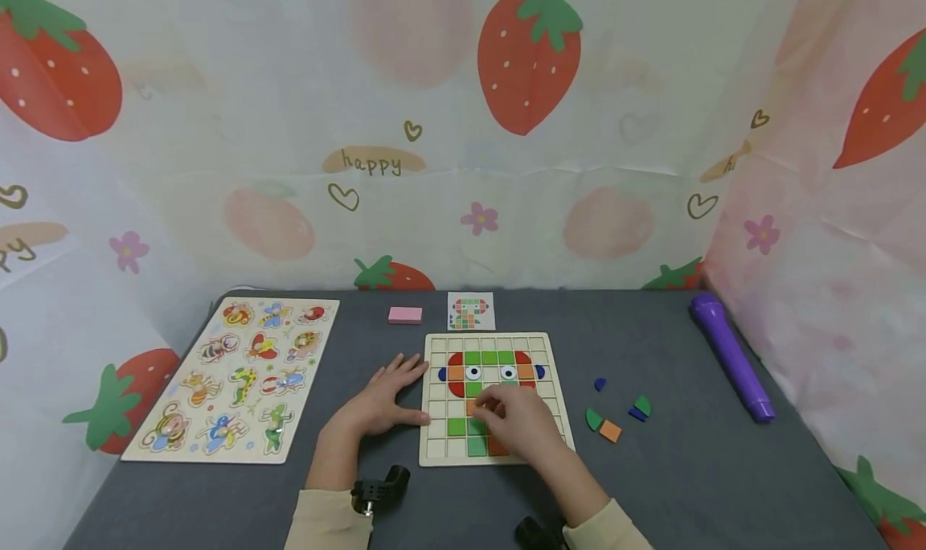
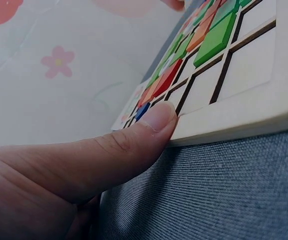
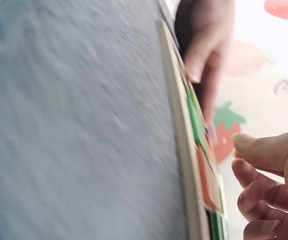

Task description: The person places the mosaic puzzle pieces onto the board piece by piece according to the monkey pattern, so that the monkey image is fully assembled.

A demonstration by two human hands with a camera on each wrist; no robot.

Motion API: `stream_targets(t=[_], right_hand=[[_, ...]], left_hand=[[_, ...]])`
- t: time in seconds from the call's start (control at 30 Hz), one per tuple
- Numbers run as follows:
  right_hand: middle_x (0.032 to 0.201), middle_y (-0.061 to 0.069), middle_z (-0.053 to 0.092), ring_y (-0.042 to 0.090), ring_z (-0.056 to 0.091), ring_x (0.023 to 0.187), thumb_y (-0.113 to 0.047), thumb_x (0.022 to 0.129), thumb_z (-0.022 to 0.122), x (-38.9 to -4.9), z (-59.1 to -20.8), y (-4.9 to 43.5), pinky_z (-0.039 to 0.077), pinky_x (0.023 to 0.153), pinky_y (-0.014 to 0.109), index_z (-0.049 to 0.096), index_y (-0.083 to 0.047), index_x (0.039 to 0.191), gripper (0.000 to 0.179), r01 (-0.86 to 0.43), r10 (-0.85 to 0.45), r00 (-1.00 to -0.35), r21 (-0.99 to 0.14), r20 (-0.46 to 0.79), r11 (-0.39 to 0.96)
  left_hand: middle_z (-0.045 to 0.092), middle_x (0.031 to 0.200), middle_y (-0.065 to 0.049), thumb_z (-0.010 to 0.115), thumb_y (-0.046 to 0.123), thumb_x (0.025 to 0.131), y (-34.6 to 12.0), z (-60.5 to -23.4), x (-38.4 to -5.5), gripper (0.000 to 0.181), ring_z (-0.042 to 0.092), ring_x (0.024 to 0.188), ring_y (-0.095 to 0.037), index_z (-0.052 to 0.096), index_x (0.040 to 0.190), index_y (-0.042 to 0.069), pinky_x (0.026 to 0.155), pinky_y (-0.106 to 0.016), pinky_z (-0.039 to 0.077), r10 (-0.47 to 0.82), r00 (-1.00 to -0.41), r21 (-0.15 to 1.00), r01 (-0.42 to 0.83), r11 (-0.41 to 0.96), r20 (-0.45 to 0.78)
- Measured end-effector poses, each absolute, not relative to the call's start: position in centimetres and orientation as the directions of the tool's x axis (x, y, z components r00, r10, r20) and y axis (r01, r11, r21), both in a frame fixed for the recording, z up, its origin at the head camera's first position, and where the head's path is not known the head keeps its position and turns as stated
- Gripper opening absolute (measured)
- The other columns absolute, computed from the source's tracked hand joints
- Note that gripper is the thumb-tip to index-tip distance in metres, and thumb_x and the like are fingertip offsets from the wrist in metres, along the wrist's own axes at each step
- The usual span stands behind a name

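Observation:
A square wooden grid board (image 1: 558,397) lies on the table with colored tiles in many of its cells, among them a green tile (image 2: 216,40) and an orange tile (image 3: 208,177). My left hand (image 1: 376,401) is spread at the board's left side; its thumb (image 2: 156,117) rests against the rim, and the fingertips reach the upper left edge. Above the lower middle of the board is my right hand (image 1: 522,421), fingers loosely curled. Its thumb and index tips are close together, with no piece visible between them. This hand hides part of the tiles below.
Right of the board lie several loose pieces, including an orange square (image 1: 611,431) and a green piece (image 1: 594,419). A pattern card (image 1: 471,311) and a pink block (image 1: 405,315) lie behind it. An insect puzzle board (image 1: 224,381) is at left, a purple tube (image 1: 732,357) at right.

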State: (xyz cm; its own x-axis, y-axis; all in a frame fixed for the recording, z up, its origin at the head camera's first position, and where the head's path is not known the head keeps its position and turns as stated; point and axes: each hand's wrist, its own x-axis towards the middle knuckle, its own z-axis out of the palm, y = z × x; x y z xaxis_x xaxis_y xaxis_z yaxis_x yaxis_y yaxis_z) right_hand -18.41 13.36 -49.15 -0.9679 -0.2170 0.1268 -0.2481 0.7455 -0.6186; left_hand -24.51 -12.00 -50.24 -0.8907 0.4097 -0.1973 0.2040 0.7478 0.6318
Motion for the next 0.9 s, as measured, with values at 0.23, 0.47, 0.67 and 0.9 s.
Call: stream_targets(t=[0.23, 0.47, 0.67, 0.9], right_hand=[[0.080, -0.009, 0.067, 0.009, 0.053, 0.067, -0.023, 0.090, 0.078, -18.8, -48.7, 16.4, 0.045, 0.055, 0.027, 0.078, -0.019, 0.094, 0.005, -0.146, -0.095, -0.989, -0.671, 0.113, 0.727], [0.082, -0.003, 0.068, 0.012, 0.059, 0.072, -0.017, 0.089, 0.077, -19.2, -47.8, 20.9, 0.049, 0.058, 0.029, 0.077, -0.014, 0.099, 0.010, -0.035, -0.040, -0.999, -0.693, 0.008, 0.720], [0.086, -0.001, 0.069, 0.013, 0.064, 0.078, -0.015, 0.089, 0.078, -19.2, -47.4, 24.5, 0.053, 0.067, 0.033, 0.075, -0.009, 0.105, 0.017, -0.015, -0.070, -0.996, -0.696, -0.051, 0.718], [0.092, 0.002, 0.069, 0.014, 0.064, 0.082, -0.013, 0.085, 0.082, -19.0, -47.6, 27.6, 0.052, 0.070, 0.034, 0.075, -0.008, 0.106, 0.023, -0.004, -0.124, -0.985, -0.707, -0.118, 0.708]], left_hand=[[0.025, 0.168, -0.005, 0.084, 0.042, 0.080, -12.0, -50.2, -24.6, 0.094, 0.006, 0.158, -0.034, 0.037, 0.158, 0.020, 0.124, -0.062, 0.010, 0.410, -0.891, 0.635, 0.203, 0.745, -0.196], [0.025, 0.168, -0.005, 0.084, 0.042, 0.080, -12.0, -50.4, -24.5, 0.094, 0.006, 0.158, -0.033, 0.038, 0.158, 0.020, 0.124, -0.062, 0.010, 0.409, -0.892, 0.639, 0.203, 0.742, -0.192], [0.025, 0.168, -0.005, 0.085, 0.042, 0.079, -12.0, -50.4, -24.6, 0.094, 0.006, 0.158, -0.034, 0.038, 0.158, 0.020, 0.124, -0.062, 0.010, 0.405, -0.894, 0.636, 0.200, 0.745, -0.193], [0.024, 0.168, -0.006, 0.085, 0.044, 0.079, -11.9, -50.3, -24.5, 0.095, 0.006, 0.157, -0.035, 0.037, 0.158, 0.021, 0.122, -0.065, 0.012, 0.399, -0.894, 0.639, 0.187, 0.746, -0.203]])
